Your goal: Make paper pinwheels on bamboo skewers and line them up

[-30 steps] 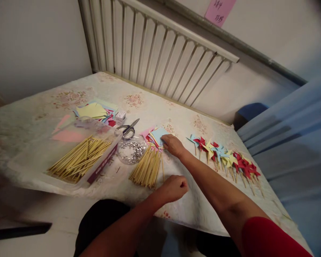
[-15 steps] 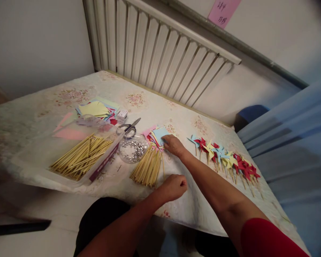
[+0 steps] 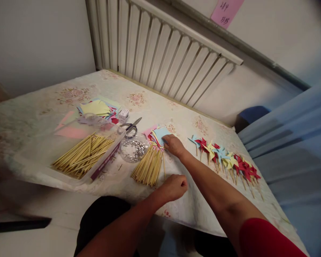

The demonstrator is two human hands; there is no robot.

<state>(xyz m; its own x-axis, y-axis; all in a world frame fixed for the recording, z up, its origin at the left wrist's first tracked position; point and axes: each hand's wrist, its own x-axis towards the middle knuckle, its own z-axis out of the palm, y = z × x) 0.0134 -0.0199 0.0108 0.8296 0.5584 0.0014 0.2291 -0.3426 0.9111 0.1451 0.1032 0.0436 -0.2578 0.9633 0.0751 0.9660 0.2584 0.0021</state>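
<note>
My right hand (image 3: 174,145) reaches over the table, its fingers bent together at the right edge of a light blue paper square (image 3: 162,135). That square lies on top of a small stack of coloured paper (image 3: 151,135). Closer to me, my left hand (image 3: 176,187) rests on the cloth in a loose fist, with nothing visible in it. A fanned bundle of thin wooden sticks (image 3: 148,167) lies left of both hands, its far ends against the stack. Beside the bundle is a clear round dish (image 3: 133,150) of small shiny metal pieces.
Scissors (image 3: 131,127) lie behind the dish, near a small white box (image 3: 123,115) and a larger paper pile (image 3: 96,108). At left, a clear plastic tub (image 3: 96,176) holds many sticks. Finished paper pinwheels (image 3: 221,153) line the right side. A radiator (image 3: 166,53) stands behind.
The view has shifted very slightly. Both hands keep the same places and poses, and nothing on the table has visibly moved.
</note>
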